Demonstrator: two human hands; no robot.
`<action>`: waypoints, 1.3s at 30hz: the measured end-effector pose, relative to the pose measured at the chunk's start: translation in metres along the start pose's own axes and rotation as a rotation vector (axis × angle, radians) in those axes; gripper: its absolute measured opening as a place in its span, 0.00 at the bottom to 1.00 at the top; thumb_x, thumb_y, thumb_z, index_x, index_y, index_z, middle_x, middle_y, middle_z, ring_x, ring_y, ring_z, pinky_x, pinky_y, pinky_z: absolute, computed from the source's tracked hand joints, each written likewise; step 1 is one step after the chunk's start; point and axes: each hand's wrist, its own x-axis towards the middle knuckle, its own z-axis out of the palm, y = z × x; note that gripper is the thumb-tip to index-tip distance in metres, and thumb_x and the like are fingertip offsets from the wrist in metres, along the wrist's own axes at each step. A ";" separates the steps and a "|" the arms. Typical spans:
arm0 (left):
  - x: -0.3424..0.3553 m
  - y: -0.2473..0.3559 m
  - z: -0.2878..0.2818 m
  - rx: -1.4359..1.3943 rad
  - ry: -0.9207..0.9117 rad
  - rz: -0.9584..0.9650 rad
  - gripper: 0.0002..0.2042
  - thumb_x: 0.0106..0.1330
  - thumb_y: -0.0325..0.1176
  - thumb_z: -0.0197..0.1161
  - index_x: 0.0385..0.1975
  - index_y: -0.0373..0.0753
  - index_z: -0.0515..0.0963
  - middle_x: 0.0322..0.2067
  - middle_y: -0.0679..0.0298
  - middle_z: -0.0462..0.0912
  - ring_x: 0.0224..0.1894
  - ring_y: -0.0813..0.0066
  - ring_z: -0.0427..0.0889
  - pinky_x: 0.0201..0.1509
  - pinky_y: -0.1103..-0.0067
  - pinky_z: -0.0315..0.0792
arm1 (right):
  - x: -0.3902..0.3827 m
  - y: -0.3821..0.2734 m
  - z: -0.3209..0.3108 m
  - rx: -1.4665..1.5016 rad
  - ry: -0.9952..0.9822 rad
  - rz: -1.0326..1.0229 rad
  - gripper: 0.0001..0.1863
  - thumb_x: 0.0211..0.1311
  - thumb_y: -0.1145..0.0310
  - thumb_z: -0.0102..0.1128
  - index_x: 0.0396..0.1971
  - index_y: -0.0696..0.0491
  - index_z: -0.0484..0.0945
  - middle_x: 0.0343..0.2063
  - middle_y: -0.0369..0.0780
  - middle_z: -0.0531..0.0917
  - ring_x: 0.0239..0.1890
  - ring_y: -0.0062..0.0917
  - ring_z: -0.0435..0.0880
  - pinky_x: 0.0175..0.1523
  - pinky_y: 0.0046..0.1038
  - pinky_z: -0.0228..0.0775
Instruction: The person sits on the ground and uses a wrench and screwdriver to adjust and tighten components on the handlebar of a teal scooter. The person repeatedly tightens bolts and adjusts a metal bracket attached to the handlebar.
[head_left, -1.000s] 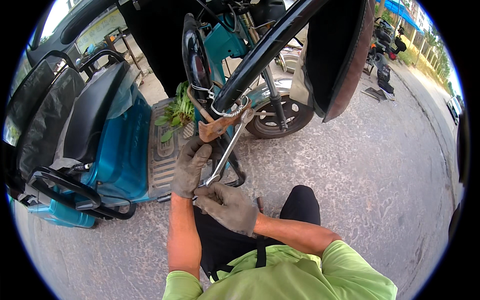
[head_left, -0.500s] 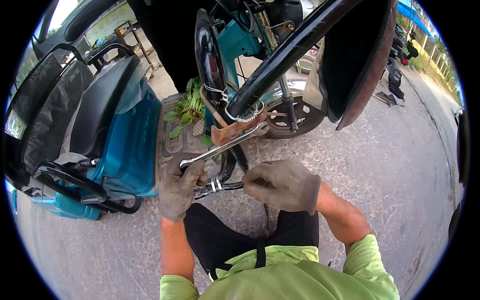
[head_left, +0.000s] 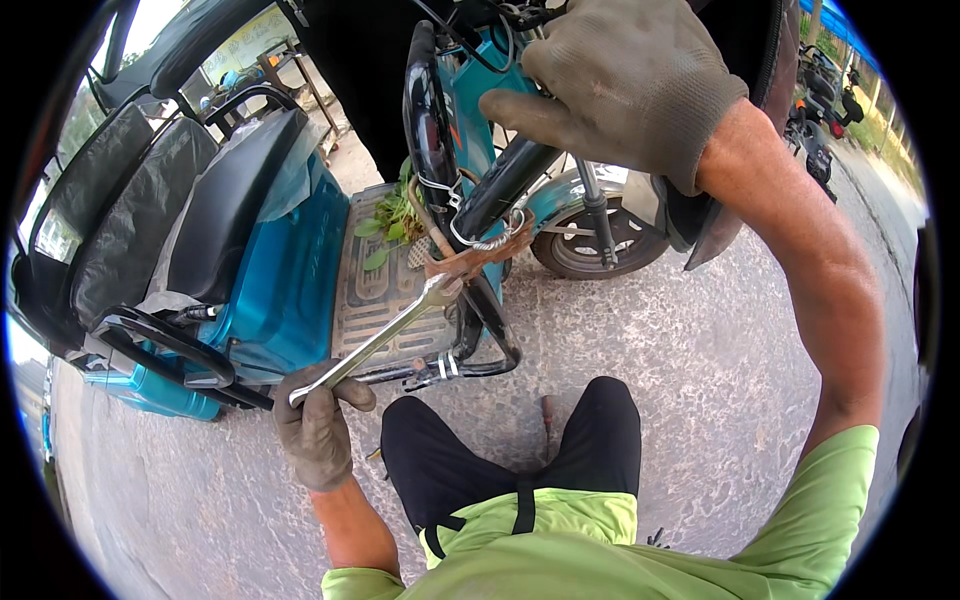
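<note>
In the left hand (head_left: 314, 428), a wrench (head_left: 387, 334); well apart, the right hand (head_left: 635, 85)

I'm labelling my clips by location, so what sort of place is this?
Probably an outdoor roadside spot used for repairs: rough pavement lies underfoot, a teal vehicle with seats stands close by, and the gloved left hand holds a wrench.
</note>
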 end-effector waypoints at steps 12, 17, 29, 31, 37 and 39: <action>-0.017 -0.057 0.009 -0.318 0.048 -0.090 0.16 0.80 0.42 0.64 0.53 0.34 0.78 0.31 0.52 0.87 0.31 0.58 0.87 0.37 0.62 0.82 | 0.004 -0.005 0.020 -0.073 0.219 0.061 0.32 0.75 0.45 0.55 0.14 0.50 0.84 0.12 0.39 0.79 0.18 0.32 0.80 0.38 0.37 0.74; -0.018 -0.074 0.010 -0.330 0.002 -0.097 0.16 0.79 0.42 0.64 0.52 0.34 0.79 0.31 0.52 0.87 0.32 0.57 0.87 0.39 0.60 0.83 | 0.006 0.000 0.028 0.071 0.352 0.010 0.30 0.73 0.47 0.59 0.13 0.50 0.83 0.10 0.38 0.78 0.16 0.32 0.78 0.37 0.36 0.71; -0.035 -0.118 0.034 -0.653 0.007 -0.088 0.17 0.79 0.41 0.64 0.59 0.38 0.81 0.43 0.53 0.92 0.45 0.60 0.90 0.49 0.59 0.83 | 0.007 -0.002 0.028 -0.016 0.419 0.003 0.28 0.67 0.53 0.63 0.08 0.51 0.80 0.07 0.39 0.74 0.12 0.32 0.75 0.35 0.38 0.69; -0.037 -0.122 0.040 -0.679 -0.024 -0.101 0.17 0.79 0.43 0.64 0.61 0.45 0.82 0.43 0.57 0.92 0.46 0.61 0.90 0.51 0.56 0.80 | 0.008 -0.005 0.027 -0.015 0.426 0.008 0.28 0.67 0.53 0.63 0.08 0.51 0.79 0.07 0.39 0.74 0.12 0.33 0.75 0.35 0.38 0.69; -0.038 -0.119 0.055 -0.517 0.108 0.034 0.15 0.82 0.39 0.60 0.61 0.41 0.78 0.44 0.53 0.91 0.46 0.59 0.91 0.51 0.52 0.84 | 0.007 -0.009 0.026 -0.043 0.411 0.073 0.28 0.67 0.53 0.63 0.07 0.51 0.79 0.07 0.39 0.75 0.13 0.34 0.76 0.34 0.38 0.70; -0.040 -0.114 0.057 -0.466 0.130 0.042 0.14 0.83 0.38 0.59 0.62 0.40 0.76 0.44 0.53 0.90 0.46 0.58 0.91 0.51 0.52 0.84 | 0.008 -0.008 0.026 -0.065 0.432 0.036 0.28 0.67 0.53 0.62 0.07 0.51 0.79 0.07 0.39 0.75 0.13 0.33 0.77 0.34 0.38 0.70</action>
